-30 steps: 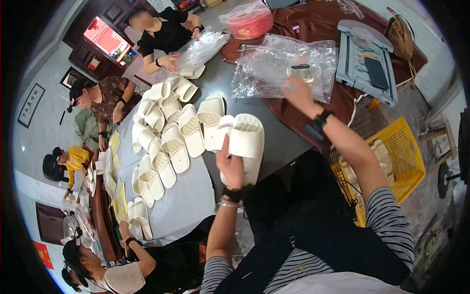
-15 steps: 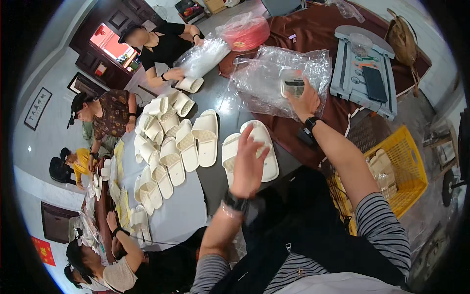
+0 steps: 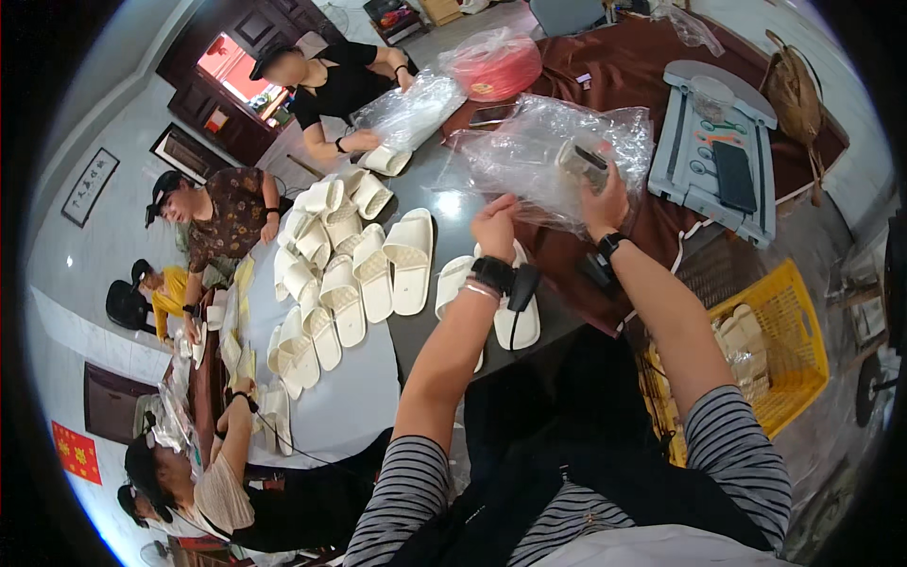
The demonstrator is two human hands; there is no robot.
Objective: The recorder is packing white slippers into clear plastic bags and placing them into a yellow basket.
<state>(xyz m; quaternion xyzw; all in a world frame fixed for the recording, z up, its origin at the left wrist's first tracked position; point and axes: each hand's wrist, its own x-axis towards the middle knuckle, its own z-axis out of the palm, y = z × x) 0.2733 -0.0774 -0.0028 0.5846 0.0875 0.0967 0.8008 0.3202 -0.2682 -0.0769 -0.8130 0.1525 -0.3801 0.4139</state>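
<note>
My right hand (image 3: 605, 200) grips a small, pale, see-through rounded object with a dark patch (image 3: 583, 163), held over clear plastic bags (image 3: 529, 142). My left hand (image 3: 494, 225) is closed at the near edge of those bags, its fingers curled together; what they pinch, if anything, cannot be made out. Below that hand and wrist lies a pair of cream slippers (image 3: 520, 321) on the dark tabletop, partly hidden by my forearm. Many more cream slippers (image 3: 411, 265) lie in overlapping rows to the left.
A paper cutter (image 3: 694, 184) bears a dark phone (image 3: 733, 178) and scissors. Red material in plastic (image 3: 496, 71) lies at the far side. A yellow crate (image 3: 794, 378) holding slippers stands at my right. Co-workers stand along the table's left and far sides; one handles clear bags (image 3: 416, 104).
My left hand has moved from above the slippers, away from me to the bag edge, and its fingers have curled in. The object in my right hand has tilted.
</note>
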